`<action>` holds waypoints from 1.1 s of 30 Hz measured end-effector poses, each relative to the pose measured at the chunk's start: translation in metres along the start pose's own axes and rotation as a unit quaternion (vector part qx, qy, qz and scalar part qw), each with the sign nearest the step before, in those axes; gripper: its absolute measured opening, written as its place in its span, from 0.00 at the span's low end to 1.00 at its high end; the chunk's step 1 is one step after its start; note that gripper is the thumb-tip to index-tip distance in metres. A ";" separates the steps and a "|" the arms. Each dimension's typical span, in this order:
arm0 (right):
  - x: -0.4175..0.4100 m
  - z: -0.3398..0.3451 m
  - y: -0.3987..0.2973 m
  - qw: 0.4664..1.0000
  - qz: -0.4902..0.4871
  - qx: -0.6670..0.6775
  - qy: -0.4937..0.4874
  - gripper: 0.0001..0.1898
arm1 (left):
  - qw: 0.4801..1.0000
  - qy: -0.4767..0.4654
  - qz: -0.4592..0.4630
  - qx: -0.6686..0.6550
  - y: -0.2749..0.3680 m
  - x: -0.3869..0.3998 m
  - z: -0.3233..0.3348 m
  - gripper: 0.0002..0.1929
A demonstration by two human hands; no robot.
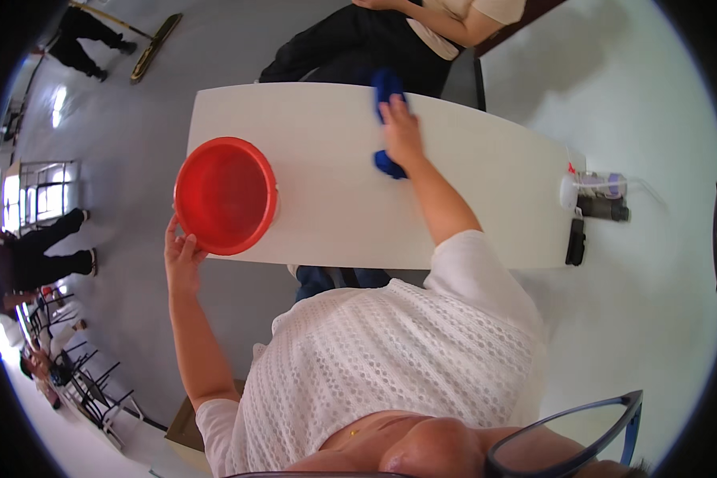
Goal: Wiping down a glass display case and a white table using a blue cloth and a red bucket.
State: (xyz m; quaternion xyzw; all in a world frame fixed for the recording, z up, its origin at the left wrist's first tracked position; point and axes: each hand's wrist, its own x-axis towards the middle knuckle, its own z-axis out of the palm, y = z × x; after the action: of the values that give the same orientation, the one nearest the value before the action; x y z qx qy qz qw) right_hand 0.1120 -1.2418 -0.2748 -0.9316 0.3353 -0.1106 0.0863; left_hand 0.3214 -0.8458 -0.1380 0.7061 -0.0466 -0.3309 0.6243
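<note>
A red plastic bucket stands at the left end of the white table. My left hand grips its near left rim, thumb up by the edge and fingers along the outside. Inside, the bucket looks plain red; whether it holds water I cannot tell. Over the table's far side, my right hand is laid on a dark blue cloth, which shows beyond the fingertips and below the palm. Hand and cloth are slightly blurred.
At the table's right end are a clear bottle with a white tube, a dark cylindrical object and a black object. A person sits across the table. Someone stands by a wide broom. A cardboard box lies lower left.
</note>
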 end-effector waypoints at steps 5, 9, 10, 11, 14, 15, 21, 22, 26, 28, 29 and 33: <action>-0.127 -0.040 0.141 0.986 0.128 -0.072 0.081 0.21 | 1.000 0.020 0.000 0.017 -0.003 -0.006 -0.002 0.26; -0.245 -0.056 0.231 0.932 0.333 -0.130 0.061 0.22 | 0.998 0.035 0.003 -0.050 -0.013 -0.024 -0.006 0.27; -0.257 -0.060 0.227 0.912 0.390 -0.106 0.071 0.23 | 0.997 0.053 0.003 -0.050 -0.022 -0.032 -0.019 0.27; -0.256 -0.067 0.219 0.888 0.445 -0.083 0.080 0.25 | 0.996 0.059 -0.002 -0.071 -0.037 -0.042 -0.031 0.28; -0.200 -0.064 0.152 0.873 0.249 -0.333 -0.254 0.27 | 0.989 0.111 -0.039 -0.091 -0.091 -0.084 -0.065 0.28; -0.202 -0.027 0.148 0.972 0.214 -0.070 0.062 0.25 | 0.984 0.139 -0.071 -0.084 -0.107 -0.098 -0.084 0.27; -0.146 0.019 -0.072 0.998 -0.020 0.053 -0.007 0.21 | 0.941 0.263 -0.210 0.045 -0.298 -0.241 -0.179 0.28; -0.152 0.024 -0.090 0.994 -0.092 0.063 0.002 0.19 | 0.922 0.290 -0.254 0.030 -0.318 -0.266 -0.178 0.28; -0.164 0.022 -0.151 0.950 -0.279 0.135 -0.041 0.17 | 0.877 0.323 -0.353 -0.034 -0.427 -0.359 -0.189 0.27; -0.154 0.026 -0.174 0.914 -0.373 0.148 -0.053 0.19 | 0.889 0.259 -0.366 0.091 -0.549 -0.456 -0.203 0.26; -0.150 0.021 -0.190 0.912 -0.390 0.109 -0.058 0.19 | 0.888 0.221 -0.369 0.163 -0.595 -0.509 -0.209 0.25; -0.132 0.040 -0.245 0.867 -0.492 0.070 -0.023 0.17 | 0.861 0.204 -0.363 0.292 -0.637 -0.491 -0.193 0.24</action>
State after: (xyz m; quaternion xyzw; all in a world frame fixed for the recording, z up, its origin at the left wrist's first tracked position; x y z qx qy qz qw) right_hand 0.1722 -0.9672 -0.2749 -0.9696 -0.1772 -0.1407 0.0933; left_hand -0.1793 -0.3085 -0.5180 0.8749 0.2467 -0.3534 0.2209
